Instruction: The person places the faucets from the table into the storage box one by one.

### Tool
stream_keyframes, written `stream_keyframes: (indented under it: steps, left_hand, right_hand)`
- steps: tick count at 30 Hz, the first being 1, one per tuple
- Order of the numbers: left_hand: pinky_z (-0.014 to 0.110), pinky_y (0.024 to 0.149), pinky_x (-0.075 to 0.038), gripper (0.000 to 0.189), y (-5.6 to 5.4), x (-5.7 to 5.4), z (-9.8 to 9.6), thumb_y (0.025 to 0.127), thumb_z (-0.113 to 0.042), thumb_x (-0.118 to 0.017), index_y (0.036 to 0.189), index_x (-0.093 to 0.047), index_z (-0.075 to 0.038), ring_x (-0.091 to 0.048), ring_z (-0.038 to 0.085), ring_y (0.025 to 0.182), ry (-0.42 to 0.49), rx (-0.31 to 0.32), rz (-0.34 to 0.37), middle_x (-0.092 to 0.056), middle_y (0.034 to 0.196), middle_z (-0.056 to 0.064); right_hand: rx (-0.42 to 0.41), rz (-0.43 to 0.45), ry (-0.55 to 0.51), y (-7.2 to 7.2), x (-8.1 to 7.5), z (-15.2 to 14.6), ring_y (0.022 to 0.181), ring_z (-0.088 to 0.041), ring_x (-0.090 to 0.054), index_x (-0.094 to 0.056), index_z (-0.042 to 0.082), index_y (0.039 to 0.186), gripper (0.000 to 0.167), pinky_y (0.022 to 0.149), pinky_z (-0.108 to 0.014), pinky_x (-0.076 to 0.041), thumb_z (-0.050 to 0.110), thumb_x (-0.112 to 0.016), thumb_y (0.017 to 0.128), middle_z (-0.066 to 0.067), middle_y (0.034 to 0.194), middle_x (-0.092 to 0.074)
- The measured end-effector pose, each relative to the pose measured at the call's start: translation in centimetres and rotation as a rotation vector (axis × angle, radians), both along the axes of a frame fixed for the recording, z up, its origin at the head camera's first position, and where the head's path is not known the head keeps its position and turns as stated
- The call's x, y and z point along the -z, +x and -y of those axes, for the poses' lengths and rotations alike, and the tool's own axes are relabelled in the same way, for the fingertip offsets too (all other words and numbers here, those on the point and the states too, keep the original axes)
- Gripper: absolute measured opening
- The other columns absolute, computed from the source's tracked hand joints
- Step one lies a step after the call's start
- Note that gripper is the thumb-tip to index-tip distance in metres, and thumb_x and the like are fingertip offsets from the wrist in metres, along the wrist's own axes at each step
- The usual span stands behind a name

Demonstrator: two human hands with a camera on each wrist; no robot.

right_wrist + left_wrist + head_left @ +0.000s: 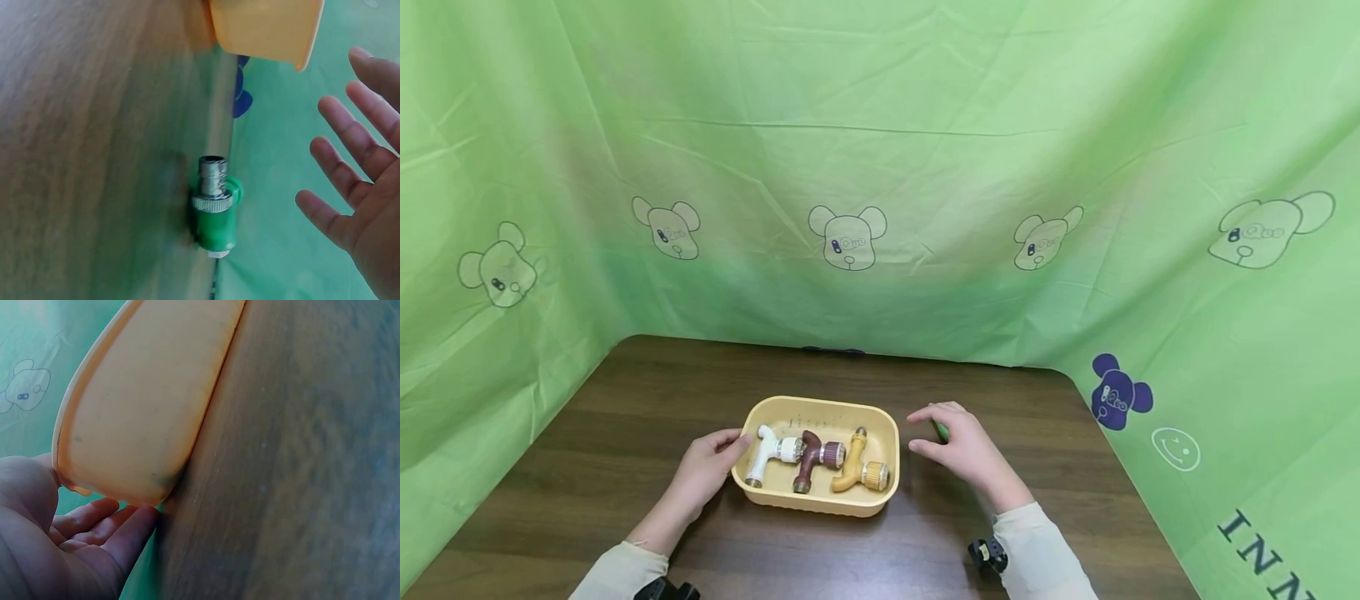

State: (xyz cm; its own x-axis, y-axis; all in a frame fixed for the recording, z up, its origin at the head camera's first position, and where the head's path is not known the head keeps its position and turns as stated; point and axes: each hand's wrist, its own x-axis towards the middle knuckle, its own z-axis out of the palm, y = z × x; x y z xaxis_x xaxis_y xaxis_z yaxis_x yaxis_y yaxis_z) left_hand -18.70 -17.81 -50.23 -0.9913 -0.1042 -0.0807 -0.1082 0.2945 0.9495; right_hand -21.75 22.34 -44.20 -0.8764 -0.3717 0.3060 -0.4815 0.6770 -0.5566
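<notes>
A shallow yellow plastic tub (816, 504) stands on the table. Inside it lie a white tap (765, 454), a dark red tap (808, 458) and a yellow tap (852, 461), side by side. My left hand (706, 467) grips the tub's left end, thumb at the rim and fingers against the outer wall, as the left wrist view (87, 544) shows. My right hand (966, 446) hovers right of the tub with fingers spread, holding nothing. Partly hidden behind it is a green tap (215, 219) with a ribbed metal end, lying on the table, apart from the fingers.
The brown wooden table (700, 375) reaches back to a green curtain (925, 100) printed with bear heads, which also hangs at both sides. Black wrist cameras (987, 554) sit at my cuffs.
</notes>
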Motion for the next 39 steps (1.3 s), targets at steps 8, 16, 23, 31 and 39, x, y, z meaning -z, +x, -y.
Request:
stream_keyframes:
  steps: [8,16,23,31,39]
  left_hand:
    - [0.019,0.080,-0.052,0.046,0.2,-0.2,0.0,0.102,-0.031,-0.066,0.129,-0.066,0.006,-0.065,0.014,0.103,0.005,0.000,-0.012,-0.072,0.120,0.018]
    - [0.019,0.080,-0.052,0.045,0.3,-0.2,0.0,0.102,-0.031,-0.066,0.128,-0.066,0.006,-0.065,0.014,0.103,0.007,0.000,-0.005,-0.073,0.120,0.018]
    - [0.018,0.080,-0.052,0.048,0.3,-0.1,0.1,0.101,-0.032,-0.066,0.130,-0.065,0.006,-0.065,0.015,0.104,0.002,0.002,-0.005,-0.072,0.121,0.019]
    - [0.019,0.080,-0.052,0.049,0.1,-0.1,0.0,0.101,-0.035,-0.066,0.130,-0.065,0.005,-0.065,0.017,0.107,-0.009,0.003,0.000,-0.072,0.122,0.018]
    - [0.020,0.081,-0.052,0.049,0.1,0.0,0.2,0.101,-0.035,-0.067,0.131,-0.065,0.004,-0.065,0.018,0.108,-0.004,0.001,0.003,-0.072,0.122,0.018]
  right_hand:
    - [0.007,0.011,-0.005,-0.4,0.4,-0.6,0.127,-0.030,-0.058,-0.075,0.015,0.116,0.036,0.108,-0.052,-0.044,0.021,-0.087,0.082,0.001,0.120,-0.071]
    - [0.027,0.014,-0.004,-0.8,0.4,-1.5,0.120,-0.024,-0.059,-0.075,0.019,0.116,0.036,0.104,-0.050,-0.046,0.021,-0.087,0.082,0.001,0.121,-0.070]
    - [0.018,0.016,-0.023,-1.2,0.5,-2.2,0.122,-0.026,-0.058,-0.074,0.022,0.116,0.037,0.104,-0.052,-0.046,0.019,-0.087,0.082,-0.004,0.126,-0.071]
    - [0.013,0.040,-0.039,-1.6,0.6,-3.2,0.115,-0.036,-0.063,-0.073,0.017,0.121,0.037,0.100,-0.056,-0.049,0.015,-0.084,0.085,-0.002,0.126,-0.070]
    - [0.022,0.071,-0.020,-2.0,0.8,-3.6,0.117,-0.032,-0.061,-0.073,0.014,0.122,0.038,0.101,-0.055,-0.048,0.014,-0.084,0.086,-0.002,0.127,-0.070]
